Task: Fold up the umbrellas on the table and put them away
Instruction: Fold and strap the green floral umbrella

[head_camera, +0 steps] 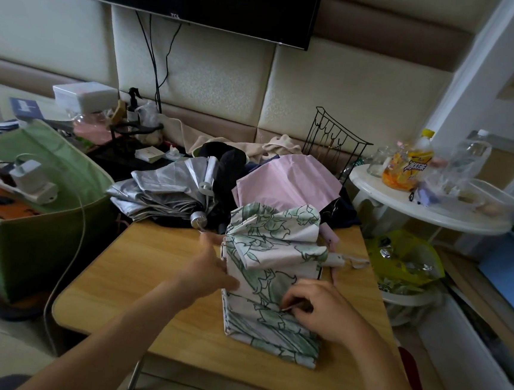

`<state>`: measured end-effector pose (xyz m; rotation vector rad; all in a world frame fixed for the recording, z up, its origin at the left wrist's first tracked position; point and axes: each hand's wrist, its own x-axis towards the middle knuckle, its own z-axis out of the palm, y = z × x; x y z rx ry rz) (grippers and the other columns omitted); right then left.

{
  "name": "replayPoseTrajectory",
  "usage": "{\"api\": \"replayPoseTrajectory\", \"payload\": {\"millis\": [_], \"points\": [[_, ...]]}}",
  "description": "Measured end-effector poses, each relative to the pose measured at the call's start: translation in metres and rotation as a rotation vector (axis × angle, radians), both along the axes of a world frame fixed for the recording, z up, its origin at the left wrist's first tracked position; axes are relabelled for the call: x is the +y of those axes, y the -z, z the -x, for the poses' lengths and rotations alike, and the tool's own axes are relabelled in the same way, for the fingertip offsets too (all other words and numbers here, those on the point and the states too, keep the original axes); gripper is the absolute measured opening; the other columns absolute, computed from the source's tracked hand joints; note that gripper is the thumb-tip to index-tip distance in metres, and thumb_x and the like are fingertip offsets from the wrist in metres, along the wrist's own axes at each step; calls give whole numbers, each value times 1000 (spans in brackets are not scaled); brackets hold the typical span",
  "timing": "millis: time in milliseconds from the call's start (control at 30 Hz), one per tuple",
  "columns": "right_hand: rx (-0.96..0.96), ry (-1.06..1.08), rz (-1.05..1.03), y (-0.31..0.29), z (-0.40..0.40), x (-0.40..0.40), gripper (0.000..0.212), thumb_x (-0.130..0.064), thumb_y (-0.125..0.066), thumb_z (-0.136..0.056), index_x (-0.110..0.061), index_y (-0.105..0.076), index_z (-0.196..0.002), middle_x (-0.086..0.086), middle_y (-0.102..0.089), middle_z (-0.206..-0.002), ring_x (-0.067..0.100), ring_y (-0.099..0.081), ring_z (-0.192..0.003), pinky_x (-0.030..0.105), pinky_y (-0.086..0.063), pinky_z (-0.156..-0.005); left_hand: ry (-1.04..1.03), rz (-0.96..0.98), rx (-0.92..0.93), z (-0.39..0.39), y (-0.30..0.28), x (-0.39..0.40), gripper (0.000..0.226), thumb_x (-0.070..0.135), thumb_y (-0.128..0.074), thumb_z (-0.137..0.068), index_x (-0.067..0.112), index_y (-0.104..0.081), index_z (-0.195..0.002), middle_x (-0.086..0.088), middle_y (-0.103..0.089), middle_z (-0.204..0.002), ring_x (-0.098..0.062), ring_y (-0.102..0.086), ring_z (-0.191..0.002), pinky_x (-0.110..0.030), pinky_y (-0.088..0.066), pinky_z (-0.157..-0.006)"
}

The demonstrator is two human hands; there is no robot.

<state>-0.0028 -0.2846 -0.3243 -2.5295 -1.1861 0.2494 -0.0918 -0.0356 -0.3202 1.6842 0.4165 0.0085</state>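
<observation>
A white umbrella with a green flower print [270,258] lies half collapsed on the wooden table [136,280], its pale handle [341,259] pointing right. My left hand [212,270] touches the canopy's left edge; whether its fingers hold the cloth is hidden. My right hand [320,312] pinches a fold of the printed canopy near the front. Behind it lie a silver umbrella [162,191] at the left and a pink umbrella [287,183] at the right, both loosely collapsed.
A green fabric box [28,237] with a white charger stands left of the table. A white round side table [428,210] with bottles and jars is at the right, a bin with a yellow-green bag [405,263] below it. Clutter lines the back.
</observation>
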Motion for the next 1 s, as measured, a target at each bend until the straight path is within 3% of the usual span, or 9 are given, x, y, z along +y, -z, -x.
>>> {"api": "replayPoseTrajectory", "payload": {"millis": [167, 267, 400, 467, 600, 700, 800, 900, 1000], "points": [[1, 44, 4, -3, 2, 4, 21, -23, -58, -93, -34, -75, -100, -18, -62, -100, 0, -58, -94, 28, -53, -85, 88, -876, -288, 5, 13, -6, 47, 15, -80, -78, 26, -52, -114, 10, -37, -118, -9, -37, -113, -16, -32, -97], [-80, 65, -114, -2, 4, 9, 13, -29, -59, -95, -32, -72, -96, -19, -61, -94, 0, -57, -90, 35, -54, -82, 301, -1000, -369, 6, 21, -10, 27, 13, -66, -90, 28, -64, -113, 15, -46, -113, -6, -41, -113, -19, -37, -103], [-534, 56, -456, -7, 8, 20, 11, -20, -60, -93, -20, -71, -98, -9, -59, -98, 8, -56, -93, 27, -52, -78, 348, -971, -283, 6, 27, -11, 28, 8, -56, -92, 27, -64, -111, 10, -56, -108, -11, -52, -103, -25, -48, -89], [-699, 57, -412, -6, 7, 26, 23, -15, -68, -90, -18, -72, -112, -2, -60, -112, 16, -56, -106, 28, -49, -88, 274, -921, -280, 5, 24, -12, 20, 5, -53, -90, 24, -58, -97, 8, -60, -97, -14, -57, -89, -29, -51, -77], [-734, 157, -262, 8, 2, 36, 43, -23, -79, -83, -27, -68, -124, -5, -61, -122, 21, -55, -116, 42, -39, -104, 31, -705, -376, 5, 21, -14, 9, 10, -57, -94, 18, -53, -94, 5, -62, -81, -11, -58, -68, -37, -50, -61], [-750, 142, -365, 12, 1, 40, 26, -17, -78, -88, -27, -72, -111, -12, -67, -106, 15, -62, -103, 38, -35, -105, -37, -582, -359, 5, 15, -18, 14, 14, -64, -93, 21, -68, -105, 10, -66, -89, -5, -62, -75, -27, -55, -66], [-763, 121, -442, 10, 3, 42, 15, -16, -69, -94, -24, -75, -106, -12, -71, -101, 11, -64, -98, 38, -40, -103, -143, -342, -255, 7, 10, -19, 12, 17, -66, -94, 22, -69, -104, 6, -68, -92, -10, -66, -81, -35, -57, -73], [-759, 134, -481, 8, 3, 43, 19, -20, -57, -101, -22, -75, -108, -11, -72, -102, 11, -64, -98, 40, -42, -103, -163, -170, -208, 7, 6, -20, 13, 11, -66, -94, 21, -69, -102, -2, -67, -94, -21, -67, -86, -35, -58, -74], [-747, 129, -492, 7, 2, 42, 25, -24, -51, -101, -22, -75, -108, -11, -72, -102, 10, -64, -98, 38, -42, -103, -173, -45, -260, 7, 2, -22, 22, 1, -66, -92, 19, -72, -105, -1, -65, -93, -15, -62, -83, -21, -55, -69]]}}
